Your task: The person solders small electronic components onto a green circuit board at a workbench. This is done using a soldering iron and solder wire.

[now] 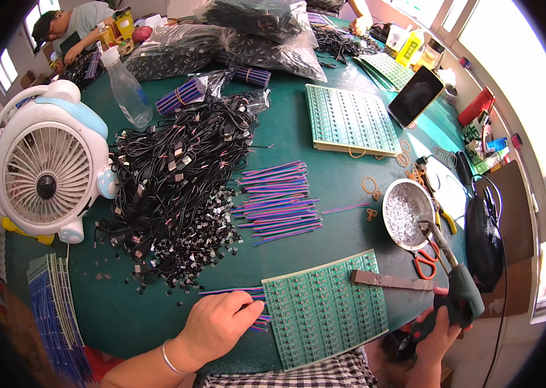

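My right hand [438, 336] grips a dark green soldering gun [463, 297]. Its bent metal tip reaches over the rim into a metal bowl [409, 213] holding shiny silvery bits. Just left of a green circuit board panel [325, 310], my left hand [218, 326] is closed, thumb against fingers. Thin blue, pink and black wires [237, 292] run beneath it to the panel's left edge; whatever the fingertips pinch is hidden. A brown metal bar [392, 281] lies across the panel's upper right corner.
A white fan [47, 184] stands left of heaped black cables [176, 168]. Cut wires [279, 200] lie mid-table, below stacked boards [354, 119]. Orange-handled scissors [425, 264] lie below the bowl. A phone [416, 96] leans at far right. A co-worker [79, 32] bends over the far left.
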`<state>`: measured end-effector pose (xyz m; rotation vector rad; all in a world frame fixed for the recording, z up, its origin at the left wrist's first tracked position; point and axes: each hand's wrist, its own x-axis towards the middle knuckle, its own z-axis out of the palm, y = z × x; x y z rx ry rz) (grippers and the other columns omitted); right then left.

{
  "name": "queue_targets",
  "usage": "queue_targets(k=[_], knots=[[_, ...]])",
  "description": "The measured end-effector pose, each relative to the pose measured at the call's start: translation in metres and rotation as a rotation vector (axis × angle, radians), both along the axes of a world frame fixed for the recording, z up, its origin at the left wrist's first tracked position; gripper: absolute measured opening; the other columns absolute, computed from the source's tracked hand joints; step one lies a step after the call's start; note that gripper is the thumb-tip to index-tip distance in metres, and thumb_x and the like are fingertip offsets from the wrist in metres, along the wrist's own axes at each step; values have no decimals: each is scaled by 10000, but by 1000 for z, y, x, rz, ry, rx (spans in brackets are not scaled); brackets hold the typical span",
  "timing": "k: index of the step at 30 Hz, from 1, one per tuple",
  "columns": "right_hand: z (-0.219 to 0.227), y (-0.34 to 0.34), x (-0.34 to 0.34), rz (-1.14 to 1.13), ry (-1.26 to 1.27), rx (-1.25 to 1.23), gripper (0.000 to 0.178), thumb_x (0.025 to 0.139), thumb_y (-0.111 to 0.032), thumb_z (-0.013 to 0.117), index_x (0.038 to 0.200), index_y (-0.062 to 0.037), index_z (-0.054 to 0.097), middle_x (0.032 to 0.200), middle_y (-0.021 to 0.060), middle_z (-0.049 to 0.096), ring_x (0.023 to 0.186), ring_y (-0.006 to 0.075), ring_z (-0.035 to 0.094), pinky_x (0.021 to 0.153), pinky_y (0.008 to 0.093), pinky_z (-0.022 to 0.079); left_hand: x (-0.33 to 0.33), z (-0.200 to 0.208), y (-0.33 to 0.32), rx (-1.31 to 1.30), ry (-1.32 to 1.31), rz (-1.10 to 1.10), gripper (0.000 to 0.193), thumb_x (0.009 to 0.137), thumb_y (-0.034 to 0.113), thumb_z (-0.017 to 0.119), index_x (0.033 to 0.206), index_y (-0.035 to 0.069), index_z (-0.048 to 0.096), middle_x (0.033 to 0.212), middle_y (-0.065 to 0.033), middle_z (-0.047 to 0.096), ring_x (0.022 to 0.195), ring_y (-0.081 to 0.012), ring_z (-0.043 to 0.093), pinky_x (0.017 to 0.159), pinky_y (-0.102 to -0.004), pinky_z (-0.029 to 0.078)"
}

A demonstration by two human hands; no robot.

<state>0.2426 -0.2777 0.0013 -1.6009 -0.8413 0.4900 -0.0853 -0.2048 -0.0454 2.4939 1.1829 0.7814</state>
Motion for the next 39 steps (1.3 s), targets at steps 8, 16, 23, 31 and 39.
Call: queue_targets(k=[8, 16, 23, 31, 39], knots=[[-10, -34, -41, 562, 450, -308, 373, 812, -151, 578, 1113, 43, 474, 929, 146, 567, 596, 218, 564, 513, 317, 460, 1, 1, 0, -9, -11, 12, 185, 654, 41, 641, 836, 71, 653, 774, -37, 568, 625, -195, 587, 506, -295, 490], [-17, -38, -48, 788, -116, -324, 264, 777, -85, 616, 1024, -6, 568, 821, 86, 563, 690, 212, 521, 617, 345, 442, 0, 1, -1, -14, 6, 1, 168, 672, 65, 635, 839, 74, 654, 771, -37, 560, 626, -189, 584, 521, -303, 493], [-13, -30, -55, 802, -119, -300, 237, 763, -64, 615, 988, 7, 587, 844, 123, 586, 740, 250, 554, 644, 357, 453, 1, 3, -2, -8, 10, 0, 162, 677, 77, 638, 838, 77, 656, 767, -33, 556, 623, -184, 582, 518, -301, 487], [-8, -23, -59, 818, -194, -245, 256, 747, -54, 625, 993, 7, 592, 858, 142, 594, 756, 277, 564, 671, 367, 459, 1, 4, -1, -15, 13, -9, 161, 680, 79, 643, 840, 75, 656, 775, -34, 550, 617, -182, 578, 509, -300, 483], [-7, -23, -58, 813, -137, -298, 254, 738, -39, 625, 987, 1, 590, 853, 142, 587, 735, 273, 565, 653, 359, 458, 0, 4, -1, -23, 33, -15, 172, 677, 82, 629, 848, 76, 654, 779, -34, 545, 621, -182, 576, 514, -299, 482]])
